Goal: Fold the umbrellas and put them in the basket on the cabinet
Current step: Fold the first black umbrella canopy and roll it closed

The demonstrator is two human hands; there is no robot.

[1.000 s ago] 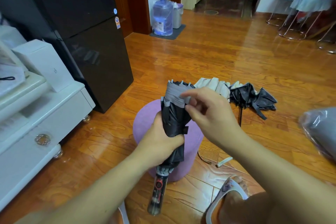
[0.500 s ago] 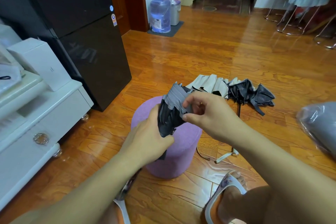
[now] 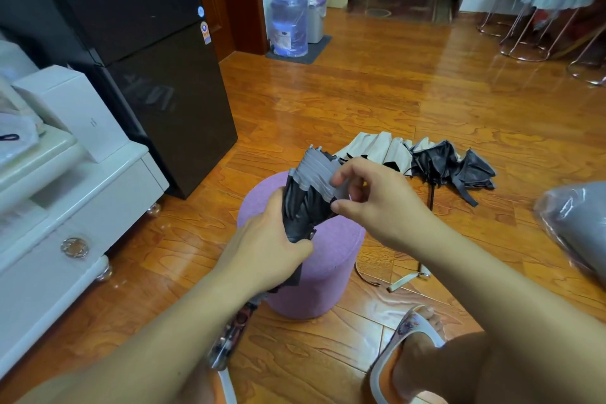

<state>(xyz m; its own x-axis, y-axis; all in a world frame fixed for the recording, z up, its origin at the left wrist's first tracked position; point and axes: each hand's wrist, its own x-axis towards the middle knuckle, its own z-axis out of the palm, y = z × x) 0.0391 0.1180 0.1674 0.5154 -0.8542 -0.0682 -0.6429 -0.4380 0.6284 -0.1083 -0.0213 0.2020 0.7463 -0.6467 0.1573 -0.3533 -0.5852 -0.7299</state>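
My left hand point(image 3: 267, 248) grips a collapsed black umbrella with a grey edge point(image 3: 310, 188) around its middle, above a purple stool point(image 3: 323, 275). The umbrella's handle point(image 3: 229, 338) sticks out below my left wrist. My right hand point(image 3: 370, 198) pinches the grey folds near the umbrella's top. A second umbrella, beige outside and black inside point(image 3: 423, 161), lies loosely collapsed on the wooden floor behind the stool. A white cabinet point(image 3: 82, 207) stands at the left. The basket is not clearly in view.
A black fridge point(image 3: 147, 59) stands at the left behind the cabinet, with a white box point(image 3: 75, 111) on the cabinet top. A water bottle point(image 3: 290, 18) stands by the far door. Chairs point(image 3: 541, 3) are at the far right. A plastic-wrapped grey thing point(image 3: 580, 226) lies at the right edge. My slippered foot point(image 3: 410, 351) is below.
The umbrella tilted from upright to leaning right, its handle swinging down to the left. My right hand keeps working the grey folds at the top. The view shifted slightly.
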